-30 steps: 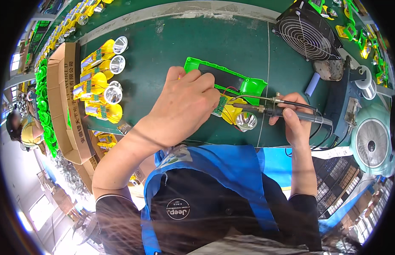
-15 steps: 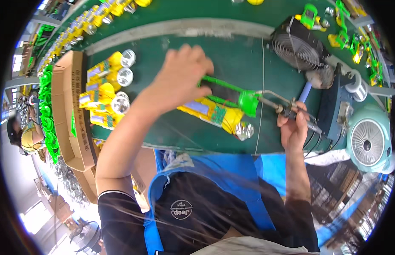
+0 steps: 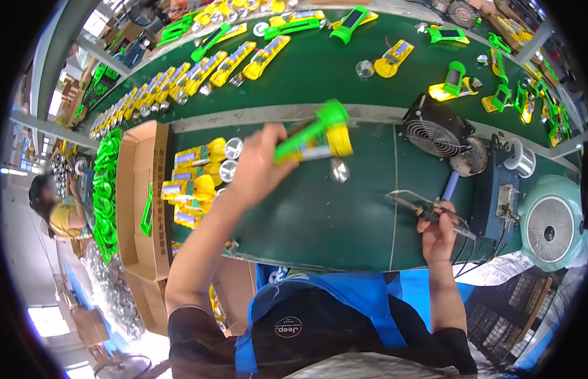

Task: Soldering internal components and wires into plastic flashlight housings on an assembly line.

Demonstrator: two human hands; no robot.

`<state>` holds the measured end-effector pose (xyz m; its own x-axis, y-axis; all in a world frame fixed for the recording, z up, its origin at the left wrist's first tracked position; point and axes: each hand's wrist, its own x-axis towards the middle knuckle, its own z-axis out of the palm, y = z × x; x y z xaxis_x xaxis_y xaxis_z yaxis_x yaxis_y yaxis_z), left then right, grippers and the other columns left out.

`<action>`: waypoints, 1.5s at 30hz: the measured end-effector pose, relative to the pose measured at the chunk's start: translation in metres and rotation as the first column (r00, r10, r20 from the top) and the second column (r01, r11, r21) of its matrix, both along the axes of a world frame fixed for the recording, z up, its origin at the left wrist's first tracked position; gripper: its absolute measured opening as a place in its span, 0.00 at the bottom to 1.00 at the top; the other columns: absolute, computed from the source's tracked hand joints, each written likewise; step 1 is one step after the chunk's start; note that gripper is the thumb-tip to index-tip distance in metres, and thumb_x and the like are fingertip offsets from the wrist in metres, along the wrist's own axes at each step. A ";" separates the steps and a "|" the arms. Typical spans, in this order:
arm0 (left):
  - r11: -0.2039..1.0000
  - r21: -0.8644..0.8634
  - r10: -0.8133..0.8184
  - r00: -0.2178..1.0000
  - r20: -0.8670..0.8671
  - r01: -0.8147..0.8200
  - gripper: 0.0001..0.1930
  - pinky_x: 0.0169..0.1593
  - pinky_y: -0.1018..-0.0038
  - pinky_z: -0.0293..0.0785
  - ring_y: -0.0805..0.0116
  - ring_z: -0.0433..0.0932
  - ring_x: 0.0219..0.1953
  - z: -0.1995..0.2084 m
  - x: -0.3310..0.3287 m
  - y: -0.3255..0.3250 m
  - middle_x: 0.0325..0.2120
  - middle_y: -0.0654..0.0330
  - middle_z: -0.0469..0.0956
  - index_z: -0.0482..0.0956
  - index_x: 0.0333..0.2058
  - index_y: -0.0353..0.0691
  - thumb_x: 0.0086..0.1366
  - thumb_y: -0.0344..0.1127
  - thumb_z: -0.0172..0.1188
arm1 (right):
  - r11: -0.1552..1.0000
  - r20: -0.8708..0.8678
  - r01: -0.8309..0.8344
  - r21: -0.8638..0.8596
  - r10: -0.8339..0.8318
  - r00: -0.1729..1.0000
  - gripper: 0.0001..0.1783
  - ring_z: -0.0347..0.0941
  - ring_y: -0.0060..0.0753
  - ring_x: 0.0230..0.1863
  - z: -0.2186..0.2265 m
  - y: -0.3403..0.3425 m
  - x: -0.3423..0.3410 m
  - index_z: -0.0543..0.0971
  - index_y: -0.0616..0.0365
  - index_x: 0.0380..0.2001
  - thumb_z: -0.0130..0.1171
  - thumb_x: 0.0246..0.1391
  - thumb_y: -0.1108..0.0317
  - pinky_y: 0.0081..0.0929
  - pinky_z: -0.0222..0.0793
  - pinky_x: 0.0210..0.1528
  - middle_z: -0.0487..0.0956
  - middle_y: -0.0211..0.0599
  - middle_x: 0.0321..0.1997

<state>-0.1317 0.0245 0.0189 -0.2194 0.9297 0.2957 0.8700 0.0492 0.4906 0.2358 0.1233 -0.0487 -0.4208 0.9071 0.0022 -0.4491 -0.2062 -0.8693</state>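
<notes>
My left hand (image 3: pixel 262 165) is closed round a green plastic frame (image 3: pixel 311 131) together with a yellow lamp body (image 3: pixel 339 140), holding both above the green bench. A silver reflector cup (image 3: pixel 340 170) hangs beneath the yellow body. At the right, my right hand (image 3: pixel 437 232) grips a soldering iron (image 3: pixel 426 211) with a thin wire guide beside it, its tip pointing left over the bench. Left of my left forearm, several yellow lamp bodies (image 3: pixel 194 189) with silver reflectors lie in a stack.
A cardboard box (image 3: pixel 142 252) stands at the left beside heaped green frames (image 3: pixel 107 196). A black fan (image 3: pixel 435 129), a blue-grey soldering station (image 3: pixel 490 189), a solder spool (image 3: pixel 520 158) and a pale green fan (image 3: pixel 550 227) are at the right. Beyond, a belt (image 3: pixel 319 69) carries lamp parts.
My left hand has lifted the green frame and yellow body off the bench toward the belt, away from the iron. My right hand keeps its grip on the soldering iron. The view has tilted farther up.
</notes>
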 end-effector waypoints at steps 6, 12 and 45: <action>0.943 -0.086 0.310 0.941 -0.135 -0.323 0.27 0.47 0.54 0.70 0.50 0.75 0.44 -0.035 -0.076 0.144 0.38 0.53 0.75 0.62 0.44 0.44 0.52 0.38 0.71 | 0.999 -0.070 -0.033 -0.004 0.033 0.997 0.17 0.74 0.34 0.26 -0.002 -0.004 -0.005 0.69 0.65 0.40 0.56 0.59 0.60 0.32 0.73 0.34 0.76 0.51 0.37; 0.994 0.095 0.081 0.932 -0.352 -0.051 0.27 0.51 0.54 0.68 0.49 0.72 0.49 0.007 -0.009 0.248 0.43 0.52 0.75 0.73 0.49 0.46 0.52 0.47 0.70 | 0.988 -0.107 0.044 -0.148 -0.061 0.992 0.19 0.74 0.34 0.22 -0.004 -0.006 0.007 0.68 0.61 0.39 0.58 0.57 0.56 0.33 0.74 0.34 0.77 0.52 0.34; 0.624 -0.208 0.532 0.604 -0.593 -0.753 0.20 0.51 0.60 0.71 0.56 0.76 0.49 0.054 -0.164 -0.309 0.38 0.55 0.79 0.76 0.48 0.46 0.57 0.42 0.64 | 0.993 -0.110 -0.040 -0.115 0.027 0.994 0.17 0.59 0.26 0.30 -0.014 0.001 -0.010 0.74 0.64 0.42 0.48 0.65 0.58 0.24 0.59 0.45 0.67 0.31 0.25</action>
